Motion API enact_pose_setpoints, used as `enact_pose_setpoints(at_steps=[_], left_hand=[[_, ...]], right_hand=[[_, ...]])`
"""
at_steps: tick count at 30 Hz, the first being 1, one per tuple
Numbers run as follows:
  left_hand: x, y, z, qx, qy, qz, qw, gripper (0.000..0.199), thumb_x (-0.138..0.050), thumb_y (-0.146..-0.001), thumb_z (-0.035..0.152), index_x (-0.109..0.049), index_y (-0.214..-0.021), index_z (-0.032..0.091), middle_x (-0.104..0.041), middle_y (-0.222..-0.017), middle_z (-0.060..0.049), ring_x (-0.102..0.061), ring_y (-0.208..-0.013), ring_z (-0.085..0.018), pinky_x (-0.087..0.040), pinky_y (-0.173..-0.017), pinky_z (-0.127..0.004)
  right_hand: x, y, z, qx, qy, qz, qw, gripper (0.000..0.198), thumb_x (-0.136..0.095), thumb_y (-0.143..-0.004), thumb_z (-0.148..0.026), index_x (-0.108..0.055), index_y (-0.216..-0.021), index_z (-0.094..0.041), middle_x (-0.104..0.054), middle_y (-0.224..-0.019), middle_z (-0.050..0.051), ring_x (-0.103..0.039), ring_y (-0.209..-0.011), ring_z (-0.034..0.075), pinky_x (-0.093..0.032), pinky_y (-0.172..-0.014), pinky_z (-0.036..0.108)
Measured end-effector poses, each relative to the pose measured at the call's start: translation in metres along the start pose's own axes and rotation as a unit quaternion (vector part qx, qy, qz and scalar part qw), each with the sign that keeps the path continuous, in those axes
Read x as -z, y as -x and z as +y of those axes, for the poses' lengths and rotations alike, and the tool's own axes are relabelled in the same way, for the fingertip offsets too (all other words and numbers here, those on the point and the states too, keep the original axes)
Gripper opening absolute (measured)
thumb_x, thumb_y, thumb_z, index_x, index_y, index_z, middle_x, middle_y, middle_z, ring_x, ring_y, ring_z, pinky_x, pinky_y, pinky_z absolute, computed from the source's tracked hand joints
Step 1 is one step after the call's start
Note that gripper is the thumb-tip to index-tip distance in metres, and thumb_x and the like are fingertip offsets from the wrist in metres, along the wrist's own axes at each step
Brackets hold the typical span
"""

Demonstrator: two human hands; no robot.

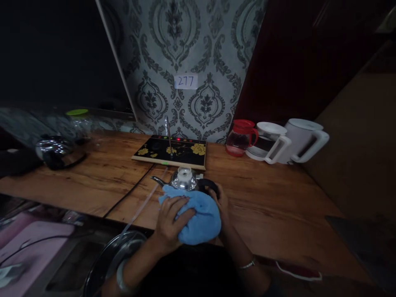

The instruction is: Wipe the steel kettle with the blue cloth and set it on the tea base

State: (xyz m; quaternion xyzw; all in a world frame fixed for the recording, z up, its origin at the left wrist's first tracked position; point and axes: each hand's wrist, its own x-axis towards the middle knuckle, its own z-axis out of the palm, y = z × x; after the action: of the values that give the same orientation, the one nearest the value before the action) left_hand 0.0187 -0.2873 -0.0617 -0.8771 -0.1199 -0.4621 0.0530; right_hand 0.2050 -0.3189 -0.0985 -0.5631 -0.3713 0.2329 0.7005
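Note:
A shiny metal kettle (175,180) with a thin curved spout, a pale lid knob and a black handle is in front of me at the wooden counter's front edge. My left hand (172,218) presses a blue cloth (202,220) against the kettle's near side, fingers bent over the fabric. The cloth hides the lower part of the kettle. On the right, my right hand (221,202) is wrapped round the black handle (208,184).
Behind the kettle lies a black flowered panel (154,147) with a thin metal spout (168,134). A red-lidded jug (239,140), a glass pot (262,142) and a white pitcher (298,140) stand at right. Another kettle (58,150) is at left. A clear hose (145,202) runs off the counter.

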Motion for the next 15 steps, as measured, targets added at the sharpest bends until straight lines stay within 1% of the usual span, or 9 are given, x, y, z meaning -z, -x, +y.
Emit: enact_pose_setpoints(at_steps=[2,4,5,7,9,10,13,15], left_hand=[[0.009,0.004,-0.003,0.063,0.045,0.053,0.996,0.030,-0.055,-0.087,0.024,-0.062,-0.116,0.024,-0.064,-0.116,-0.011,-0.062,-0.108,-0.027,-0.051,-0.092,-0.044],[0.015,0.000,-0.006,0.140,0.070,0.109,0.982,0.032,-0.057,-0.087,0.028,-0.060,-0.119,0.025,-0.061,-0.123,-0.010,-0.061,-0.113,-0.027,-0.051,-0.094,-0.045],[0.016,-0.005,-0.009,0.173,0.077,0.124,0.974,0.036,-0.058,-0.086,0.033,-0.058,-0.122,0.025,-0.058,-0.129,-0.011,-0.058,-0.119,-0.029,-0.049,-0.097,-0.047],[0.012,-0.013,-0.014,0.218,0.095,0.115,0.965,0.052,-0.062,-0.083,0.041,-0.052,-0.130,0.023,-0.049,-0.141,-0.014,-0.051,-0.129,-0.033,-0.044,-0.104,-0.053],[0.000,-0.016,-0.020,0.220,0.109,0.086,0.965,0.066,-0.063,-0.081,0.045,-0.043,-0.138,0.021,-0.045,-0.145,-0.018,-0.046,-0.134,-0.036,-0.042,-0.106,-0.056],[-0.007,-0.014,-0.021,0.208,0.107,0.085,0.969,0.068,-0.063,-0.081,0.044,-0.039,-0.141,0.021,-0.044,-0.145,-0.019,-0.046,-0.134,-0.036,-0.042,-0.106,-0.057],[-0.026,0.003,-0.023,0.171,0.067,0.115,0.976,0.067,-0.064,-0.080,0.039,-0.037,-0.140,0.024,-0.040,-0.145,-0.019,-0.045,-0.134,-0.037,-0.043,-0.103,-0.058],[-0.030,0.019,-0.020,0.168,0.048,0.124,0.977,0.066,-0.065,-0.079,0.035,-0.039,-0.138,0.025,-0.041,-0.144,-0.018,-0.047,-0.131,-0.036,-0.045,-0.100,-0.056]], right_hand=[[0.005,-0.001,-0.001,-0.021,-0.014,0.010,1.000,0.028,-0.059,-0.088,-0.044,-0.067,-0.104,-0.022,-0.073,-0.098,0.003,-0.067,-0.089,0.022,-0.053,-0.079,0.035],[0.004,0.000,-0.002,-0.033,-0.036,0.017,0.999,0.027,-0.060,-0.088,-0.043,-0.066,-0.103,-0.022,-0.072,-0.097,0.003,-0.065,-0.089,0.021,-0.051,-0.079,0.032],[0.002,0.001,-0.003,-0.031,-0.045,0.019,0.998,0.027,-0.059,-0.088,-0.043,-0.066,-0.103,-0.021,-0.071,-0.097,0.003,-0.065,-0.089,0.021,-0.050,-0.079,0.032],[0.000,0.003,-0.004,-0.018,-0.048,0.021,0.998,0.025,-0.059,-0.089,-0.041,-0.067,-0.101,-0.021,-0.071,-0.096,0.003,-0.063,-0.091,0.021,-0.048,-0.081,0.032],[-0.001,0.004,-0.004,-0.006,-0.040,0.024,0.999,0.024,-0.059,-0.089,-0.039,-0.068,-0.101,-0.021,-0.071,-0.097,0.003,-0.063,-0.093,0.021,-0.048,-0.083,0.032],[-0.001,0.003,-0.004,-0.004,-0.038,0.023,0.999,0.024,-0.058,-0.089,-0.039,-0.067,-0.103,-0.021,-0.071,-0.098,0.003,-0.063,-0.094,0.021,-0.048,-0.084,0.033],[0.000,0.003,-0.001,-0.002,-0.039,0.016,0.999,0.028,-0.056,-0.090,-0.040,-0.067,-0.107,-0.021,-0.071,-0.101,0.004,-0.064,-0.095,0.022,-0.048,-0.085,0.034],[0.001,0.002,0.001,-0.002,-0.039,0.016,0.999,0.029,-0.056,-0.090,-0.042,-0.067,-0.108,-0.021,-0.071,-0.102,0.004,-0.064,-0.096,0.022,-0.048,-0.085,0.034]])
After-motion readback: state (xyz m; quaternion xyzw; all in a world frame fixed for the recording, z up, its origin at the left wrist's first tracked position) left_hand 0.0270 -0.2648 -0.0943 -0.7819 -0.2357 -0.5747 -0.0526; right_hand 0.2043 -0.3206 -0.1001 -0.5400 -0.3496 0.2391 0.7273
